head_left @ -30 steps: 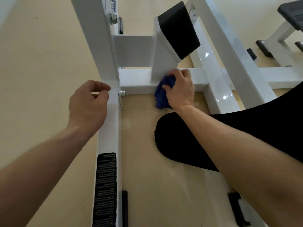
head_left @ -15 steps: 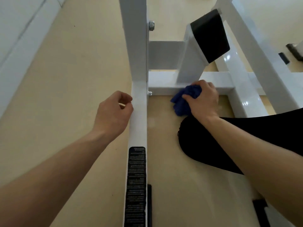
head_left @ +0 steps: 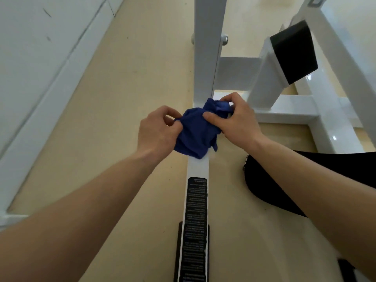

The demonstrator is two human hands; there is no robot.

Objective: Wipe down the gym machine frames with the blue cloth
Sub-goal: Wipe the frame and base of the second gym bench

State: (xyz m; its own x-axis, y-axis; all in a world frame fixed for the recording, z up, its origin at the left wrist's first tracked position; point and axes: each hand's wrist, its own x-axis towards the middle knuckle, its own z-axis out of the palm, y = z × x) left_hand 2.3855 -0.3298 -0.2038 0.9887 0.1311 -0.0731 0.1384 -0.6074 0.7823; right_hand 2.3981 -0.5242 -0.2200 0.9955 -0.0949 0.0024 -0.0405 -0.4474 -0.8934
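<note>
The blue cloth (head_left: 196, 132) is bunched into a crumpled wad, so its edges and true shape cannot be made out. It also hides the joint where the white floor rail (head_left: 198, 167) meets the upright post (head_left: 207, 47) just beyond the hands. The left hand (head_left: 157, 133) pinches the wad's near-left edge between thumb and curled fingers. The right hand (head_left: 237, 119) grips the far-right end, thumb laid across the top and fingertips tucked into the folds. Part of the cloth is covered by both hands, and whether it presses on the rail or hangs just above it is unclear. The wad's longer run slants from the right hand's fingertips down toward the left wrist, with a loose corner drooping below the right hand. The rail runs lengthwise between the two forearms, and its black label (head_left: 195, 220) is too blurred to read and cut off by the bottom edge. Beyond the right hand sits a black pad (head_left: 293, 51). Under the right forearm a black-clad leg (head_left: 264, 186) is partly hidden.
</note>
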